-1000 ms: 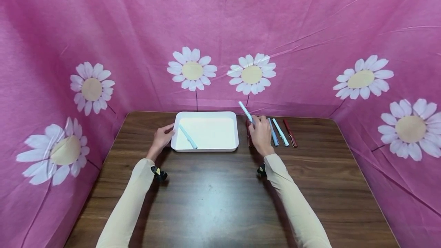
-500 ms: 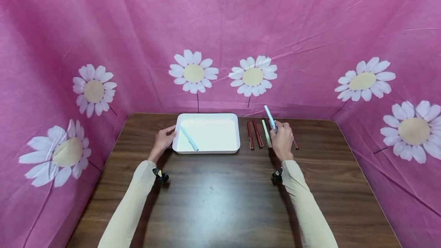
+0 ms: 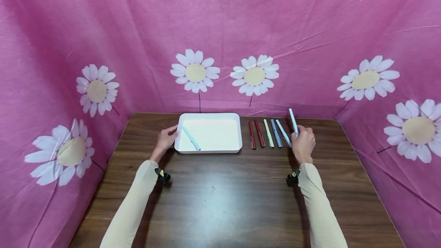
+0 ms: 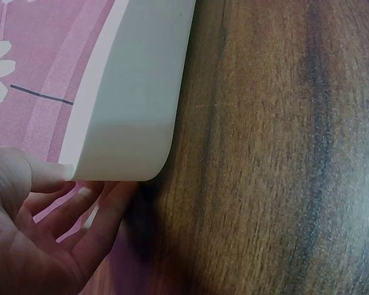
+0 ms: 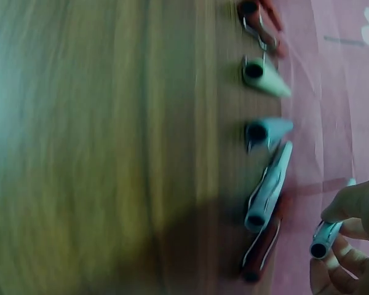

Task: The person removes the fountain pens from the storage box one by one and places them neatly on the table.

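My right hand [image 3: 303, 143] pinches a light blue pen [image 3: 293, 119] between thumb and fingers, tilted above the right end of a row of pens. Two dark red pens [image 3: 260, 133], a light green pen [image 3: 268, 133], a blue pen [image 3: 276, 133] and another light blue pen [image 3: 283, 133] lie in that row. A further red pen [image 5: 264, 243], beside the last one, shows in the right wrist view. My left hand [image 3: 167, 139] holds the left end of a white tray [image 3: 210, 151], thumb at its rim, fingers along the outer wall. Inside the tray lies one light blue pen [image 3: 191, 138].
Everything stands toward the far edge of a brown wooden table [image 3: 213, 202]. Behind it and at both sides hangs a pink cloth [image 3: 220, 18] printed with large white daisies.
My right hand has carried the light blue pen rightward along the row, uncovering the green, blue and light blue pens and now covering the last red one. The left hand stays at the tray.
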{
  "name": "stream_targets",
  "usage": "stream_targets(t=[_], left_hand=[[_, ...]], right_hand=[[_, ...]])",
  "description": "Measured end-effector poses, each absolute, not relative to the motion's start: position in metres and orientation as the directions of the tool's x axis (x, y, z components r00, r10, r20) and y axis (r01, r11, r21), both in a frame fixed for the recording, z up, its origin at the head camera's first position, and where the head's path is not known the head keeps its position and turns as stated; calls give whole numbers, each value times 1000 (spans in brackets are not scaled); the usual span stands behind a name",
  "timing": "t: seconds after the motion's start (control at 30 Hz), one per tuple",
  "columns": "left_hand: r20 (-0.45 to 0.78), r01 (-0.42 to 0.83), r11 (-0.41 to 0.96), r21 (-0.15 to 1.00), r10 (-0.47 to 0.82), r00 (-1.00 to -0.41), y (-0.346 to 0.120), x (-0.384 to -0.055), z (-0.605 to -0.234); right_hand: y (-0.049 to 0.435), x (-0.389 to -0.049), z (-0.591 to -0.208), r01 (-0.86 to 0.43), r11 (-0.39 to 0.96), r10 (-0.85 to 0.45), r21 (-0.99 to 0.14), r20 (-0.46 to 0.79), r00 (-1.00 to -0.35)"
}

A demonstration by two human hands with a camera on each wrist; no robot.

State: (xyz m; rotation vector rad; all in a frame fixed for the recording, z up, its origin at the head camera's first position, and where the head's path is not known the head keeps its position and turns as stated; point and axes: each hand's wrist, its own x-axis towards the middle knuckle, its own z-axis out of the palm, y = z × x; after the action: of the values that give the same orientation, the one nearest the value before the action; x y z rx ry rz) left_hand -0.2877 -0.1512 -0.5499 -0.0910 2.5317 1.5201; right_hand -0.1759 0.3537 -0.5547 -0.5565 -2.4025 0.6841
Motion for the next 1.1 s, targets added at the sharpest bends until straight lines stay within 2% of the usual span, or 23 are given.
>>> stream_targets(t=[0.23,0.6,1.1], left_hand=[[-183,-139,476,869,48,-982,-151,-288,-550],[-162,-122,475,871,45,-986,-150,-290,-550],[-166,-113,481,869,68,-984,-152,-289,-552]], right_hand=[[375,-166,-558,320,754,565,-574,316,-762],[388,-163,-559,371,758,557,-536,237,-796],[391,-157,-569,399,740,569,-542,187,-801]])
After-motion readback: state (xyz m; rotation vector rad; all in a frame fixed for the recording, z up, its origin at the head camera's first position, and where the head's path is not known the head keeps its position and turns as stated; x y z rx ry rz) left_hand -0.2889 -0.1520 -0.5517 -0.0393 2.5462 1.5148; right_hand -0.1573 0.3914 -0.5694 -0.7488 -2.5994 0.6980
